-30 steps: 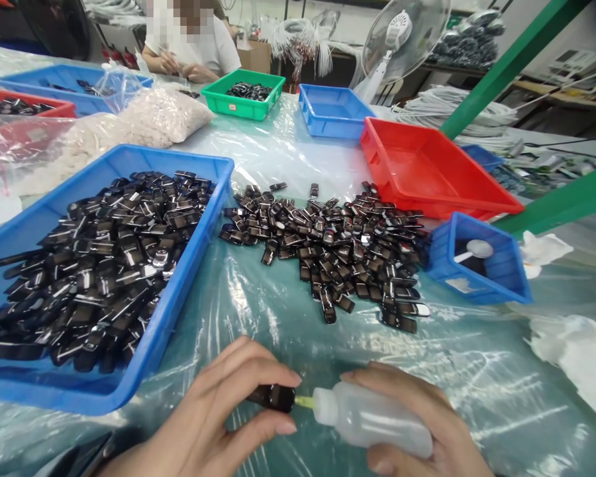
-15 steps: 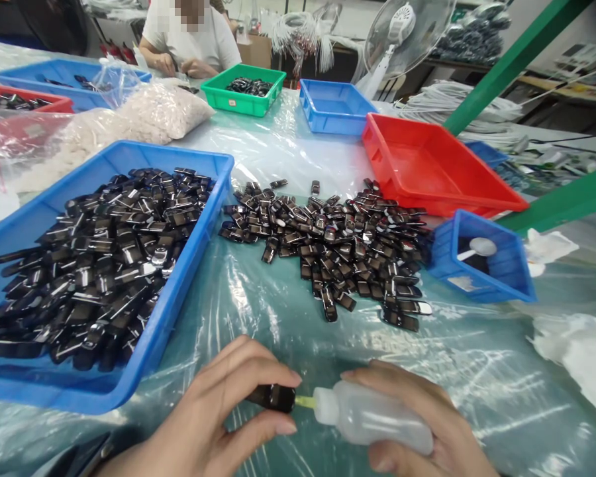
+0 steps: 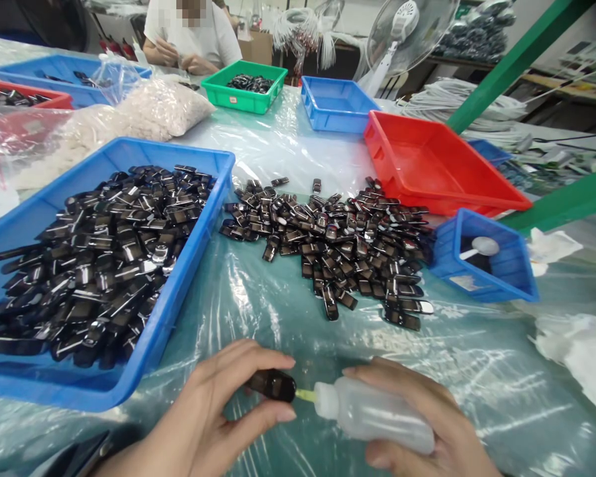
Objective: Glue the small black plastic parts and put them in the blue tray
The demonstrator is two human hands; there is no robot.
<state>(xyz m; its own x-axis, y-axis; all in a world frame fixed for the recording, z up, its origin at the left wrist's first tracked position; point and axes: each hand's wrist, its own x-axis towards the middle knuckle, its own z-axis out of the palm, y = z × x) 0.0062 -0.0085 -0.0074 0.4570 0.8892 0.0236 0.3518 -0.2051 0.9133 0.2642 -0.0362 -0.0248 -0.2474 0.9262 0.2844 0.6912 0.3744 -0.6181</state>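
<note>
In my left hand (image 3: 228, 391) is a small glossy black plastic casing (image 3: 277, 385), its end pointing right. My index finger lies along its upper side, while the thumb tip sits a little below it. My right hand (image 3: 417, 404) is wrapped around a translucent white squeeze bottle (image 3: 372, 411), tilted nearly flat. The bottle's thin yellowish nozzle tip (image 3: 305, 395) is at the right end of the casing; whether they touch I cannot tell. Beyond my hands, a loose pile of similar black casings (image 3: 347, 252) lies on the plastic-covered table (image 3: 258, 311).
At the left, a large blue tray (image 3: 179, 291) holds many black casings. A small blue bin (image 3: 514, 265) with a white spoon (image 3: 485, 246) stands right, below a red tray (image 3: 442, 165). Farther back are a green tray (image 3: 248, 103), a blue tray (image 3: 340, 119) and a seated co-worker (image 3: 193, 40).
The casing in my left hand has turned slightly, its right end dipping, and the thumb shows a gap below it. The bottle has barely moved. The co-worker's hand has risen.
</note>
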